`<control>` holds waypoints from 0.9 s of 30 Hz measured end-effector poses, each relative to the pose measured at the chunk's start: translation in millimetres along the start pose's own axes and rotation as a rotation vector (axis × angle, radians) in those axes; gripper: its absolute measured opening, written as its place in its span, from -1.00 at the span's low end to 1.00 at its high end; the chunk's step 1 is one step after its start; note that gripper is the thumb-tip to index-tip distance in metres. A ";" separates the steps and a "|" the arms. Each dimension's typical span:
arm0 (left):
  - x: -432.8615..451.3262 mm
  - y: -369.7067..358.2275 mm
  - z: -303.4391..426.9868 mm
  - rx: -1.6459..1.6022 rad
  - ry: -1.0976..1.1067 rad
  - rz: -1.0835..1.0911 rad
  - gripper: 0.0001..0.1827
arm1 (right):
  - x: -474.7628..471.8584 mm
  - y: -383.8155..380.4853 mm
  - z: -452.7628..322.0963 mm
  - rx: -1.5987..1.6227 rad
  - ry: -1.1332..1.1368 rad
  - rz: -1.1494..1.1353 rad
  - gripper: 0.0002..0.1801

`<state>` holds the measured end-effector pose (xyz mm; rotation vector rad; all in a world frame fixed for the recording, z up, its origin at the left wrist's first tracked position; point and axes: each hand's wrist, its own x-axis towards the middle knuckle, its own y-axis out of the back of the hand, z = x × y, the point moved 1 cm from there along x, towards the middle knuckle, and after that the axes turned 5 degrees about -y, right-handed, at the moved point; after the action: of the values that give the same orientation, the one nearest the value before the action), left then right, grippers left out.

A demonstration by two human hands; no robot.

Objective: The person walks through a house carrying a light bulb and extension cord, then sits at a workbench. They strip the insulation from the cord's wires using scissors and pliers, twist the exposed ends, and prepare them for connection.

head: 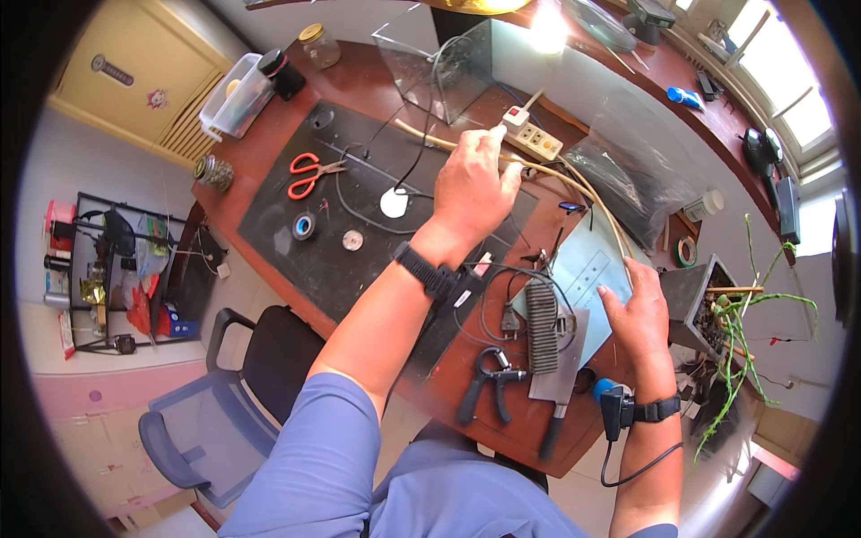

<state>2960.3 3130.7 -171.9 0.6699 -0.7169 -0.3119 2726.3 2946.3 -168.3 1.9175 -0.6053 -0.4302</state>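
Note:
My left hand point(474, 185) has its fingers and thumb around a long tan cord point(572, 180), above the far side of a black mat point(269, 222). My right hand point(635, 309) is at the cord's bent right part, over a light blue sheet point(588, 262); its thumb is apart from the fingers, and its grip is partly hidden. A white power strip point(535, 138) with a plug lies just beyond my left hand. Red-handled scissors point(304, 176), a roll of blue tape point(303, 226), a small metal spool point(352, 240) and a white disc point(394, 202) lie on the mat.
Nearer me on the red-brown table lie a cleaver point(555, 403), a ridged grey strip point(541, 326), a hand grip exerciser point(494, 387) and a black plug with its cord point(510, 323). A potted plant point(693, 302) stands right, a glass tank point(437, 74) behind, an office chair point(215, 417) left.

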 end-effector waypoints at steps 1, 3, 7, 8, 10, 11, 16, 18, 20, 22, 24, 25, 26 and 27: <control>-10.7 13.3 5.7 -0.013 -0.030 0.023 -0.51 | -5.3 4.1 -2.7 -0.010 0.065 0.033 -0.38; -33.2 40.4 15.8 -0.046 -0.078 0.054 -0.56 | -15.1 13.0 -15.1 -0.007 0.108 0.041 -0.40; -103.5 92.7 32.5 -0.099 -0.083 0.029 -0.62 | -41.9 30.6 -40.9 0.042 0.171 0.004 -0.42; -125.5 107.8 39.0 -0.094 -0.040 0.003 -0.62 | -50.1 34.2 -47.5 0.058 0.199 -0.005 -0.43; -173.4 133.6 43.9 -0.112 0.062 -0.046 -0.65 | -66.6 39.1 -61.1 0.088 0.256 -0.018 -0.43; -195.7 145.4 46.6 -0.104 0.117 -0.063 -0.67 | -75.3 41.7 -66.1 0.099 0.269 -0.038 -0.43; -303.1 198.3 52.9 -0.080 0.421 -0.146 -0.73 | -125.6 33.4 -89.3 0.150 0.391 -0.103 -0.44; -329.4 209.6 49.9 -0.075 0.475 -0.150 -0.74 | -144.2 27.9 -95.8 0.171 0.391 -0.161 -0.44; -343.9 217.3 41.5 -0.080 0.523 -0.162 -0.74 | -163.1 26.6 -104.3 0.130 0.372 -0.239 -0.42; -347.9 222.6 30.9 -0.099 0.550 -0.159 -0.76 | -173.2 21.0 -112.6 0.126 0.401 -0.297 -0.41; -346.9 226.2 16.4 -0.130 0.564 -0.179 -0.76 | -181.8 11.8 -120.1 0.068 0.363 -0.363 -0.42; -343.9 229.9 8.2 -0.154 0.567 -0.181 -0.77 | -185.1 5.0 -126.3 0.037 0.348 -0.386 -0.43; -339.2 232.8 -1.8 -0.163 0.552 -0.204 -0.76 | -187.3 -0.4 -133.4 0.007 0.332 -0.408 -0.43; -333.7 235.4 -12.4 -0.171 0.536 -0.228 -0.76 | -188.3 -4.1 -141.1 0.011 0.287 -0.463 -0.43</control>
<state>2737.9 3472.9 -190.8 0.6345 -0.1003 -0.3773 2652.1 3162.0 -110.4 2.0788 0.0286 -0.4281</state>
